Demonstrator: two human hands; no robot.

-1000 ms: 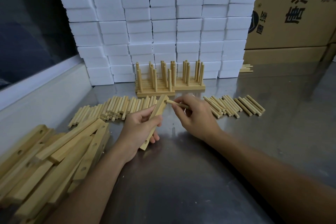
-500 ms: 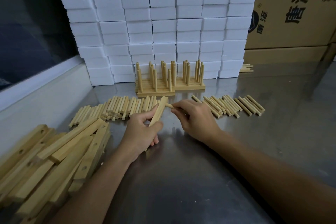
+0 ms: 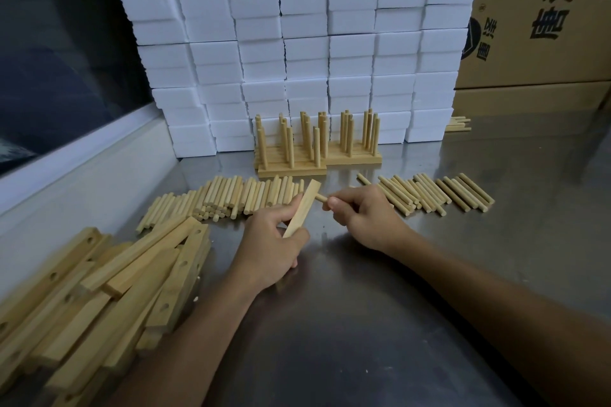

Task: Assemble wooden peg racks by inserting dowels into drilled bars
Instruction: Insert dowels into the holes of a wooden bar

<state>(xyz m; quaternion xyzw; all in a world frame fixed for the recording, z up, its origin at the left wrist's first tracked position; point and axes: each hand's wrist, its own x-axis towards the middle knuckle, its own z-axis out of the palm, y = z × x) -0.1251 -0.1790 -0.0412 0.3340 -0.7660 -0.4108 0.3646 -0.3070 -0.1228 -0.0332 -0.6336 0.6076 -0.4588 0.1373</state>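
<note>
Dim, soft glare on steel table (image 3: 380, 324), wide-angle bending at edges

2 bare forearms — no sleeves.

The dowel (image 3: 320, 197) vanishes into the right hand (image 3: 363, 218), only its tip showing by the bar (image 3: 302, 208). The bar's lower end sinks into the left hand (image 3: 274, 241); its holes face away. The bar pile (image 3: 99, 291) runs off the left edge; the carton (image 3: 542, 10) is cut off on the right.

White foam blocks (image 3: 297, 43); cardboard boxes (image 3: 542, 26) beside
</note>
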